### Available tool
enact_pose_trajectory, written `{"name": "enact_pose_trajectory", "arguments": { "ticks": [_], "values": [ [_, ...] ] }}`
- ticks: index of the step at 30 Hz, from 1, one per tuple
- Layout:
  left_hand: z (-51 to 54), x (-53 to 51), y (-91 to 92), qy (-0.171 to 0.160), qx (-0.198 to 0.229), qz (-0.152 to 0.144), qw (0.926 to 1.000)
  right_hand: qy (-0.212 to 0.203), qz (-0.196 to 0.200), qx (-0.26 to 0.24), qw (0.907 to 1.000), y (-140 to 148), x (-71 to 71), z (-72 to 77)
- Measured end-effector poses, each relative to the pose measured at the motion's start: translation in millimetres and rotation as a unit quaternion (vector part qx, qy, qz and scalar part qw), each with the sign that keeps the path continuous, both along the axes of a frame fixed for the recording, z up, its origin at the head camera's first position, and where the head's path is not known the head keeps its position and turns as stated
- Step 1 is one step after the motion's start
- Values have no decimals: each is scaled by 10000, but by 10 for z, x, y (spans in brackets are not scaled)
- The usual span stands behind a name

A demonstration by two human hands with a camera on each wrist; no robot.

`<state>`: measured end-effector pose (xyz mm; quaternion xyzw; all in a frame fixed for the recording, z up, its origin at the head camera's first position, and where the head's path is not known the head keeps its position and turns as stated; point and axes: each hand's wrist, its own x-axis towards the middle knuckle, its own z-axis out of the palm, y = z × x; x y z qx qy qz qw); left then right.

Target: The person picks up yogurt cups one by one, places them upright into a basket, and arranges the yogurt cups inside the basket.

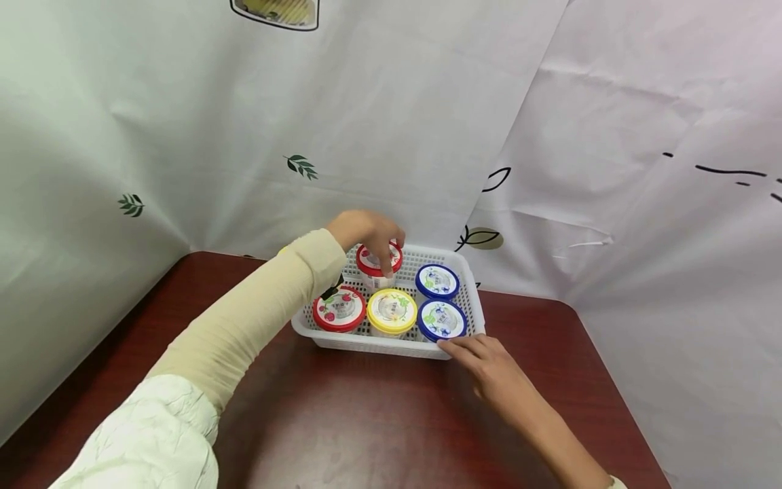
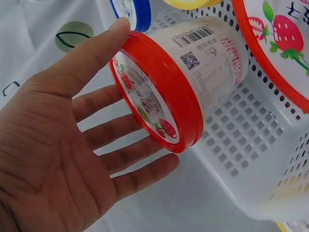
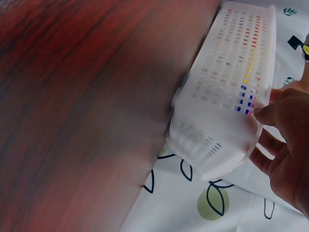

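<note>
In the head view, my left hand [image 1: 373,234] reaches over the back of a white plastic basket [image 1: 379,346]. Its thumb and fingers hold a clear cup with a red strawberry lid [image 2: 161,92] by the lid's edge. Whether that cup's base touches the basket floor is hidden. My right hand [image 1: 489,367] grips the basket's rim at the front right corner, thumb outside, as the right wrist view shows. In the basket's front row stand another red-lidded cup [image 1: 339,309], a yellow-lidded cup [image 1: 392,311] and a blue-lidded cup [image 1: 442,320]. Behind the last is a second blue-lidded cup [image 1: 437,280].
The basket stands on a dark red wooden table [image 1: 366,414], near its back edge. White printed cloth [image 1: 391,122] hangs behind and at both sides. A sliver of something yellow [image 1: 283,250] shows past my left sleeve, outside the basket.
</note>
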<state>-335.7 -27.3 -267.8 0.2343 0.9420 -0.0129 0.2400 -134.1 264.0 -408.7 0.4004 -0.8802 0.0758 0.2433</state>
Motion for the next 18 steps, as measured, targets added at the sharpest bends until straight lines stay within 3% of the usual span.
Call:
{"name": "enact_pose_trajectory", "arguments": {
  "ticks": [8, 18],
  "values": [
    [-106, -3, 103, -79, -39, -157, 9998, 22, 59, 17, 10000, 4, -8, 5],
    [-206, 2, 190, -102, -111, -104, 9998, 34, 94, -9, 9999, 5, -9, 6]
  ]
}}
